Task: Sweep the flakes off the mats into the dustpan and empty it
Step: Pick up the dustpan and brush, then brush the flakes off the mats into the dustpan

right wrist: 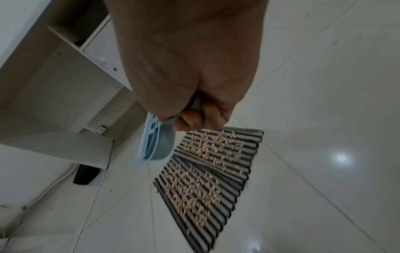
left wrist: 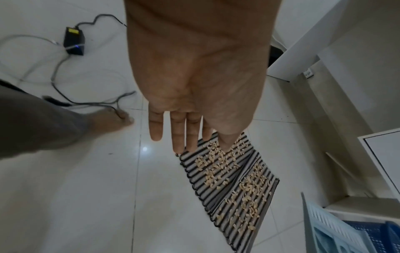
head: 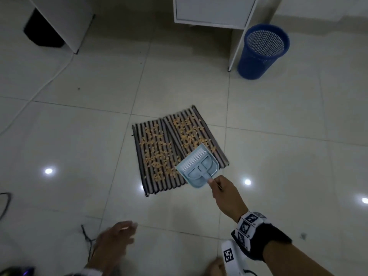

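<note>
Two striped mats (head: 159,186) lie side by side on the tiled floor, both strewn with tan flakes (head: 157,154). My right hand (head: 219,188) grips the handle of a light blue dustpan (head: 197,166), which hangs tilted in the air over the near corner of the right mat (head: 221,158). The right wrist view shows the fingers (right wrist: 199,118) curled round the handle, the dustpan (right wrist: 155,142) edge-on and the flakes (right wrist: 190,188) below. My left hand (head: 119,234) hovers low at the near left, blurred; in its wrist view the fingers (left wrist: 179,133) are straight and hold nothing.
A blue mesh waste bin (head: 262,50) stands at the far right beside a white cabinet (head: 211,10). Another white unit (head: 65,22) and a black box (head: 41,30) are at the far left. Cables and a black power adapter (left wrist: 74,41) lie near my bare foot (left wrist: 112,119).
</note>
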